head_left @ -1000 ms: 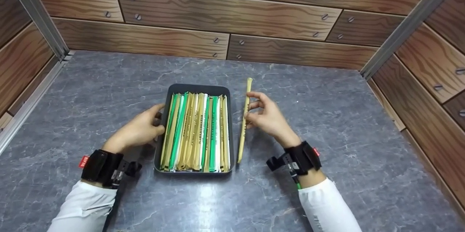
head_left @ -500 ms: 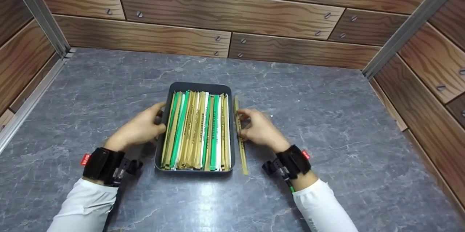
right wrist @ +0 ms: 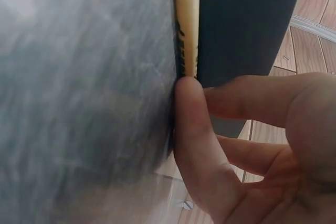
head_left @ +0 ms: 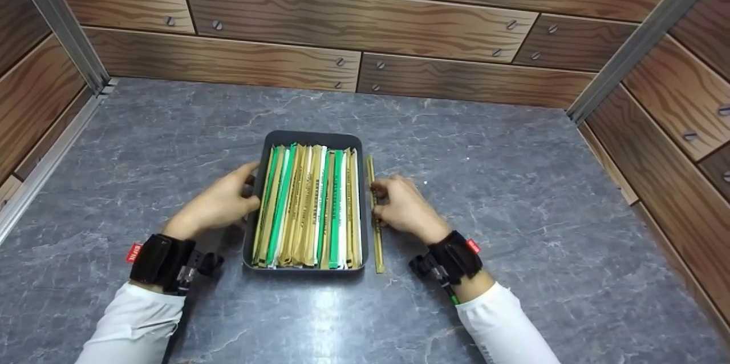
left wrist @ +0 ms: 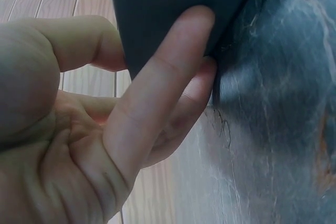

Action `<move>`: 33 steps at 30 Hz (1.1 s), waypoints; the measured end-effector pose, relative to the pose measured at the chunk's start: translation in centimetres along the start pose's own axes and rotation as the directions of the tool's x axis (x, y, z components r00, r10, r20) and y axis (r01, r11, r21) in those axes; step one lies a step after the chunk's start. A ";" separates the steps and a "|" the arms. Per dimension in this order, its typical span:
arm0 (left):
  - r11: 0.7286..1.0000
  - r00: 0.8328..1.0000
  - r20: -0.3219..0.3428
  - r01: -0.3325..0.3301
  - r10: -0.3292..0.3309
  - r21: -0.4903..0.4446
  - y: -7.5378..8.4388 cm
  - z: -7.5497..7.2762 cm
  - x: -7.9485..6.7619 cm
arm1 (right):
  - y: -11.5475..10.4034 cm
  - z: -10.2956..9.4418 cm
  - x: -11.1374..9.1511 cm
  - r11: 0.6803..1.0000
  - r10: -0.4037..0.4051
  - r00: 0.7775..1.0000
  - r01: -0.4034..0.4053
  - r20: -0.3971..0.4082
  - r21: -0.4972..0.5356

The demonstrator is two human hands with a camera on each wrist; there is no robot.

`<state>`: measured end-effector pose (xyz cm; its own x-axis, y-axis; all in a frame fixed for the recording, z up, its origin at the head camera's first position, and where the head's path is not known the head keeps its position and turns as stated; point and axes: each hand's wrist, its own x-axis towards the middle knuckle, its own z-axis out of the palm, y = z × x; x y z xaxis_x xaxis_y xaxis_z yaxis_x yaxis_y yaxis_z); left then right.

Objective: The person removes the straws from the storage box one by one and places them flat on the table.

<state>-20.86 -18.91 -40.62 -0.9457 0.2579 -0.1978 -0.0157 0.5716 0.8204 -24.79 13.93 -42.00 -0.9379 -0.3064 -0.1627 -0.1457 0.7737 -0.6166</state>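
A dark grey rectangular tray (head_left: 313, 137) stands mid-table, filled with long, slim wrapped sticks (head_left: 308, 207) in tan, green and white, lying side by side. My left hand (head_left: 219, 201) touches the tray's left side with thumb and fingertips. In the left wrist view its fingers (left wrist: 157, 82) lie against the dark outer wall. A single tan wrapped stick (head_left: 378, 253) with dark print lies along the tray's right side. My right hand (head_left: 408, 207) pinches it near its middle. In the right wrist view this stick runs beside the dark wall, its middle hidden by a fingertip (right wrist: 190, 93).
The grey marbled table (head_left: 513, 193) extends around the tray. Wood-patterned panels (head_left: 319, 16) close off the back and both sides, with metal posts (head_left: 639, 39) at the corners. Black straps (head_left: 453, 261) with small cameras sit on both wrists.
My right hand has brought the tan stick down and left, from upright-held beside the tray to lying along its right side. The left hand has stayed at the tray.
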 end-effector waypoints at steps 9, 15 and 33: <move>1.000 1.000 -0.004 -0.011 0.011 -0.007 -0.2 0.1 -0.2 | -0.1 0.0 0.0 1.000 0.000 1.000 0.000 0.013 0.020; 1.000 1.000 0.003 -0.003 0.003 -0.023 -0.3 0.0 -0.3 | -0.8 -1.4 -0.5 0.998 -0.047 0.998 0.048 -0.029 0.045; 1.000 1.000 0.003 -0.002 0.002 0.004 0.0 0.0 0.0 | -9.4 -1.2 3.2 0.949 -0.225 0.963 0.251 0.151 -0.190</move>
<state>-20.82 -18.87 -40.61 -0.9447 0.2612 -0.1982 -0.0129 0.5745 0.8184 -26.81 6.37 -35.78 -0.8225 -0.5527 -0.1343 -0.4339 0.7624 -0.4802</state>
